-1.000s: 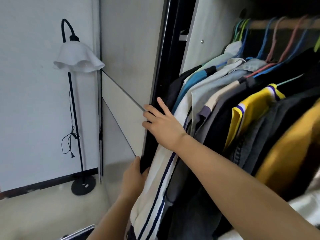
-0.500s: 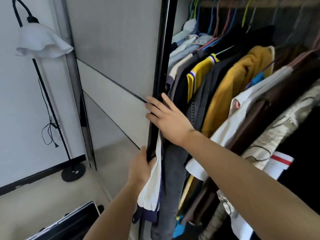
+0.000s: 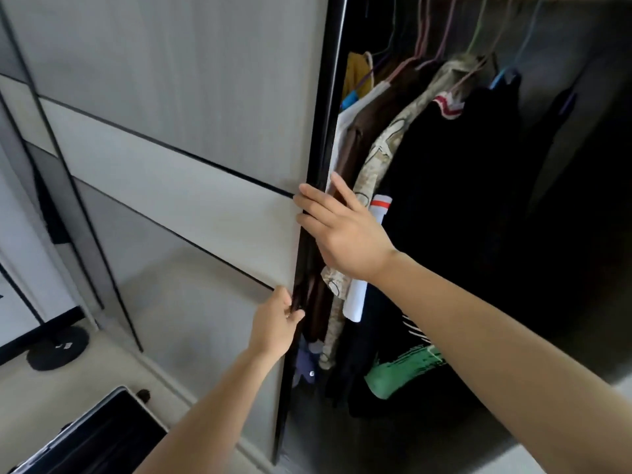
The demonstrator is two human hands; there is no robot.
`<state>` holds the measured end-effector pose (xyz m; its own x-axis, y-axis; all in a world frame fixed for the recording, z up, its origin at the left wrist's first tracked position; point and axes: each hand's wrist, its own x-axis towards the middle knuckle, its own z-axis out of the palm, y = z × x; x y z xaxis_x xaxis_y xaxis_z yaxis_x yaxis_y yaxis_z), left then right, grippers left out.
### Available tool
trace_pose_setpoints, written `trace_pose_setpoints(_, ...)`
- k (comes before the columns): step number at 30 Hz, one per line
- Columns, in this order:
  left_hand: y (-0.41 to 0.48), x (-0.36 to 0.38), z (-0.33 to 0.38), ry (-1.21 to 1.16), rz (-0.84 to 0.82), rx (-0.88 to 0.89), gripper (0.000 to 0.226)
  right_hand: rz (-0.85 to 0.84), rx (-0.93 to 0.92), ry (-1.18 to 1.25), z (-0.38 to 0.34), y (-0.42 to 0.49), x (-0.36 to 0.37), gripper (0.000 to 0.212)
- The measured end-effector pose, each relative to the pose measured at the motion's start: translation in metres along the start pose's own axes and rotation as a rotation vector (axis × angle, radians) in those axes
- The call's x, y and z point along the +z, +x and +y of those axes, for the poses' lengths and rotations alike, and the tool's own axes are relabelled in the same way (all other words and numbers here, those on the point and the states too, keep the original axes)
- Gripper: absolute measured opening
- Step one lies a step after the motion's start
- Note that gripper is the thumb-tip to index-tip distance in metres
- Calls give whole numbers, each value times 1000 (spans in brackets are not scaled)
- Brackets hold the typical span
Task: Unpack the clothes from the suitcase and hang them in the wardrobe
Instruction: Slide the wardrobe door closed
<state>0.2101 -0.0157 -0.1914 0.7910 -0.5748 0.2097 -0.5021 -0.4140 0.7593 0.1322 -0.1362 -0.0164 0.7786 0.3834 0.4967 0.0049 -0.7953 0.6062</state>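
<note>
Wardrobe: dark open wardrobe [image 3: 581,234] holds brown, white, beige-print, black hanging clothes [image 3: 461,200].
Suitcase: black silver-rimmed suitcase [image 3: 85,439] btm-left, cut off; contents unclear.
L: left hand [image 3: 275,325] grips grey sliding door [image 3: 171,165] by its black edge.
R: right hand [image 3: 342,234] flat, fingers straight, on same edge.

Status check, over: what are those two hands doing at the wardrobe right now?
Left hand grips black edge of grey sliding wardrobe door; right hand presses it, fingers straight. Hung clothes crowd the edge.

Hands [image 3: 342,234] on wardrobe door edge [image 3: 324,131]
</note>
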Motion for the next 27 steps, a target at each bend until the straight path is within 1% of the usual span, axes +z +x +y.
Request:
trace_pose_setpoints(3,-18,10,15,-73,-74,-2,19,14,27,-50,1,-8,-28,16)
trace_pose_setpoints(5,-32,18,26,-128,-110,-23,12,-4,-7,-75,4,-11,-46,12)
trace_pose_setpoints(7,-45,27,35,-191,-130,-57,5,-98,-59,-83,7,-20,-59,6)
trace_pose_setpoints(10,-70,43,51,-255,-156,-101,16,-257,-46,-73,3,-43,-76,14)
trace_pose_setpoints(12,-89,52,62,-331,-181,-151,22,-363,0,-63,1,-55,-92,14)
trace_pose_setpoints(13,-98,56,67,-383,-197,-179,25,-419,7,-89,-1,-60,-101,12)
trace_pose_setpoints(16,-124,68,87,-529,-223,-266,31,-674,20,-235,-3,-85,-124,28)
trace_pose_setpoints(19,-147,77,108,-647,-264,-369,40,-788,-8,-337,-4,-109,-140,35)
trace_pose_setpoints(22,-167,88,130,-695,-305,-427,45,-845,-54,-327,-2,-139,-153,39)
trace_pose_setpoints(24,-177,94,142,-701,-310,-428,43,-835,-86,-336,-2,-156,-161,40)
trace_pose_setpoints(27,-195,104,160,-711,-321,-425,40,-803,-78,-337,-1,-177,-168,43)
